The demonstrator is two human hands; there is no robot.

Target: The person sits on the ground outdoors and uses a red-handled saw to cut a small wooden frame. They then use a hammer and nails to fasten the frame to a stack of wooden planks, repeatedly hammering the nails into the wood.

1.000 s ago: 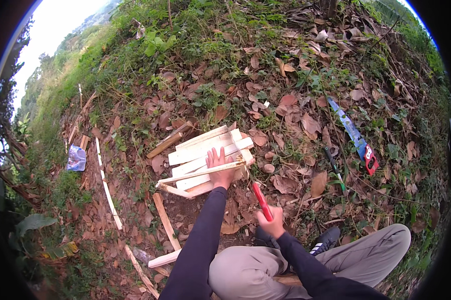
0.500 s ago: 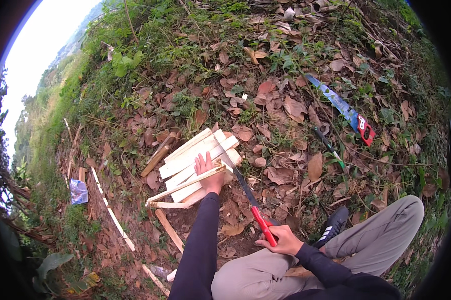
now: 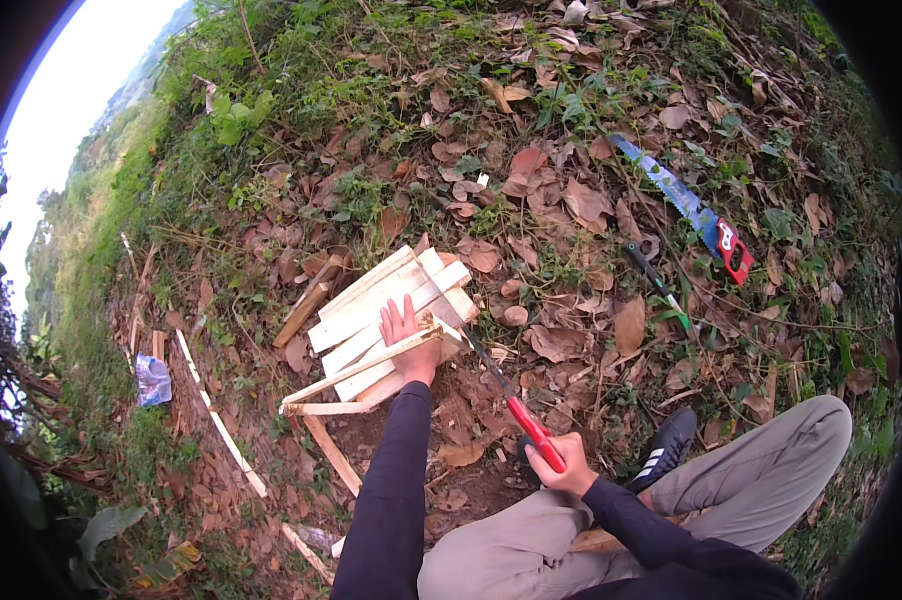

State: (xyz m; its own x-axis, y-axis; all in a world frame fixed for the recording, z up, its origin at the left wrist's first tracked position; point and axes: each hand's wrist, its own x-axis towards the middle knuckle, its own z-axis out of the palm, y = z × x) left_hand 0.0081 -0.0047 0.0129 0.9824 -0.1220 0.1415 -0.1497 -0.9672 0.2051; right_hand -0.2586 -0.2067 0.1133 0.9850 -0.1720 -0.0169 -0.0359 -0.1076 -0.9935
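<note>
My left hand (image 3: 408,345) lies with fingers stretched out on a small panel of pale wooden boards (image 3: 356,310) on the ground. A thin wooden strip (image 3: 356,373) of the same piece crosses over the base of this hand. My right hand (image 3: 568,464) is closed round the red handle of a long, thin-bladed cutting tool (image 3: 534,430). Its narrow blade slants up and left across the right side of the boards, just beside my left hand. Any teeth on the blade are too small to make out.
At the right lie a red-handled saw (image 3: 733,254) with a blue-patterned blade and a dark-and-green handled tool (image 3: 658,288). A wood block (image 3: 311,300), long strips (image 3: 221,420) and a clear plastic bag (image 3: 154,381) lie to the left. Dry leaves cover the slope.
My right hand has moved slightly up and forward with the cutting tool, whose blade now shows thinner. My left hand stays flat on the boards. The whole view has shifted slightly.
</note>
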